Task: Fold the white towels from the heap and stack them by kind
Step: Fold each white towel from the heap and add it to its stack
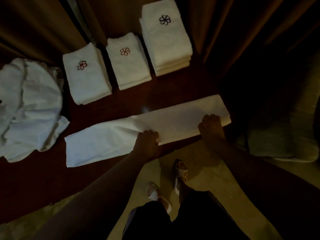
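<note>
1. I see a dark red worktop [121,108] with white towels laid out on it, in dim light.
2. A long folded towel [121,135] lies as a strip along the near edge of the worktop, slanting from near-left to far-right.
3. My left hand [148,141] rests on the near edge of that strip about midway along it; the fingers curl over the cloth edge, and they appear to grip it, though the light is poor.
4. My right hand [210,126] lies on the strip near its right end, fingers laid fairly straight and pressing down on the cloth; I cannot see anything held in it.
5. The unfolded heap [29,108] sits at the left edge of the worktop, crumpled, just beside the strip's left end.
6. Three folded stacks stand in a row along the far side: a left stack [86,78] with a red flower emblem, a middle stack [128,64] with a red emblem too, and a taller right stack [166,40] with a dark emblem.
7. The stacks stand close together but apart from the strip.
8. Below the worktop, on a pale floor [207,174], I see two feet in light sandals [181,172].
</note>
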Available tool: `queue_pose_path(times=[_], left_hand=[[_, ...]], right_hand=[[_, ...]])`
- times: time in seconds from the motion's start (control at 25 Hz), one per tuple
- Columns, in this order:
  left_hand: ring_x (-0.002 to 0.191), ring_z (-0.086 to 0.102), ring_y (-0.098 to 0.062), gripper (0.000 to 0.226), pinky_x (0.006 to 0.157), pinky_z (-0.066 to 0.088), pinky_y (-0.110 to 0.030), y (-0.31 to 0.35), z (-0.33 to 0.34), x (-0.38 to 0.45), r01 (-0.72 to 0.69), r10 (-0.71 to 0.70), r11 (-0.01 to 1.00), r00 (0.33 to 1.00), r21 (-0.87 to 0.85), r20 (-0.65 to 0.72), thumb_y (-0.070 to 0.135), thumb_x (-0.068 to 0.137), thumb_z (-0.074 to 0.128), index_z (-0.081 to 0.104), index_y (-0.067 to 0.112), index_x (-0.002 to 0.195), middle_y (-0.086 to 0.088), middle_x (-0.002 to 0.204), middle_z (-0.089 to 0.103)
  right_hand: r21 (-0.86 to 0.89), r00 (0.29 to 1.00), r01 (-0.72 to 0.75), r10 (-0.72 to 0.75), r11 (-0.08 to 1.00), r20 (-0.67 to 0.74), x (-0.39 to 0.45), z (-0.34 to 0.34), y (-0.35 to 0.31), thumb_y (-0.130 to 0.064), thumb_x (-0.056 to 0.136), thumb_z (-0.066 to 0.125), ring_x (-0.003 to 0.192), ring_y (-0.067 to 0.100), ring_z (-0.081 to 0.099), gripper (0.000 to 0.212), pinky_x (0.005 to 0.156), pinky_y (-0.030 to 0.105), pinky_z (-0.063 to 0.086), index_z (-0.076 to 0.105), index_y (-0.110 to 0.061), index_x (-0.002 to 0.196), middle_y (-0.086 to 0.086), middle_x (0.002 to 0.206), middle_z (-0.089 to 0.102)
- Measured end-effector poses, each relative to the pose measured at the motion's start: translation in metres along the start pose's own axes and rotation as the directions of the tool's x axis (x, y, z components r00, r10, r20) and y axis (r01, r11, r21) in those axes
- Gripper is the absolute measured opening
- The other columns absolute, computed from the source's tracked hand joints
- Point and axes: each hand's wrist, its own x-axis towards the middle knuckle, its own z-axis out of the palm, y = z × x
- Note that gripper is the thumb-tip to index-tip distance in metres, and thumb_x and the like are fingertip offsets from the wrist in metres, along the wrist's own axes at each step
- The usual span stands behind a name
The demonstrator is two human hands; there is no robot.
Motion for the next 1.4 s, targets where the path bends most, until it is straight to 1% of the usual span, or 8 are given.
queue_pose_path(times=[0.12,0.28,0.44,0.56,0.76,1.0,1.2,1.4], left_hand=[[0.102,0.057,-0.024,0.031,0.090,0.042,-0.035,0.008,0.002,0.013,0.008,-0.005,0.997,0.999,0.071,-0.039,0.032,0.091,0.052,0.058,0.014,0.116,-0.006,0.109,0.062],[0.101,0.055,-0.024,0.034,0.084,0.048,-0.035,0.032,0.002,0.039,-0.043,0.044,0.999,0.997,0.009,-0.060,0.028,0.087,0.058,0.056,0.012,0.117,-0.008,0.111,0.058],[0.112,0.046,-0.026,0.046,0.084,0.049,-0.037,0.063,0.005,0.057,-0.011,0.011,0.998,1.000,-0.059,0.005,0.035,0.085,0.062,0.049,0.018,0.125,-0.008,0.123,0.045],[0.115,0.046,-0.030,0.051,0.083,0.052,-0.041,0.067,0.006,0.052,0.001,-0.002,0.994,1.000,-0.110,-0.010,0.035,0.081,0.066,0.052,0.016,0.126,-0.011,0.127,0.047],[0.132,0.042,-0.027,0.049,0.105,0.038,-0.039,0.047,0.000,0.029,0.030,-0.036,0.955,0.999,-0.295,-0.017,0.023,0.087,0.061,0.053,0.012,0.134,-0.011,0.142,0.047],[0.124,0.049,-0.037,0.048,0.105,0.037,-0.047,0.002,0.002,-0.017,0.253,-0.269,0.941,0.962,-0.227,-0.043,0.027,0.076,0.057,0.062,0.009,0.120,-0.018,0.130,0.056],[0.132,0.040,-0.035,0.064,0.110,0.028,-0.043,-0.042,0.000,-0.055,0.404,-0.420,0.880,0.908,-0.249,-0.010,0.039,0.076,0.037,0.057,0.010,0.129,-0.018,0.140,0.047],[0.127,0.041,-0.036,0.051,0.099,0.040,-0.043,-0.105,0.009,-0.098,0.470,-0.489,0.842,0.872,-0.264,-0.006,0.018,0.088,0.056,0.046,0.010,0.138,-0.017,0.145,0.038]], right_hand=[[0.689,0.873,-0.261,0.469,0.676,-0.130,0.005,-0.007,0.003,-0.012,0.090,0.056,0.114,0.036,0.047,0.018,0.097,0.038,0.035,0.061,-0.001,0.105,0.019,0.115,0.054],[0.818,0.791,-0.408,0.605,0.406,0.094,0.013,-0.009,0.014,-0.014,0.090,0.059,0.115,0.028,0.048,0.022,0.084,0.025,0.037,0.061,-0.005,0.110,0.015,0.122,0.052],[0.679,0.850,-0.393,0.527,0.620,0.012,0.008,0.006,0.026,-0.018,0.093,0.053,0.111,0.030,0.048,0.021,0.086,0.031,0.037,0.060,-0.004,0.107,0.016,0.114,0.056],[0.595,0.881,-0.450,0.441,0.666,0.172,0.012,0.013,0.025,-0.025,0.094,0.049,0.119,0.033,0.041,0.030,0.097,0.034,0.033,0.058,-0.004,0.114,0.016,0.124,0.051],[0.481,0.936,-0.312,0.351,0.819,0.010,0.022,-0.011,-0.002,-0.030,0.092,0.051,0.127,0.032,0.035,0.035,0.101,0.043,0.028,0.059,-0.010,0.119,0.011,0.129,0.051],[0.523,0.991,0.055,-0.112,0.851,0.077,0.016,-0.017,-0.069,-0.031,0.093,0.053,0.126,0.033,0.037,0.040,0.100,0.041,0.033,0.052,-0.009,0.127,0.012,0.131,0.046],[0.279,0.981,-0.104,0.052,0.955,0.188,0.015,-0.024,-0.112,-0.033,0.092,0.046,0.124,0.033,0.037,0.042,0.104,0.042,0.030,0.045,-0.010,0.126,0.015,0.137,0.038],[0.464,0.980,0.165,-0.198,0.870,0.023,0.000,-0.033,-0.191,-0.024,0.087,0.056,0.112,0.036,0.047,0.034,0.091,0.044,0.040,0.056,-0.005,0.115,0.017,0.121,0.050]])
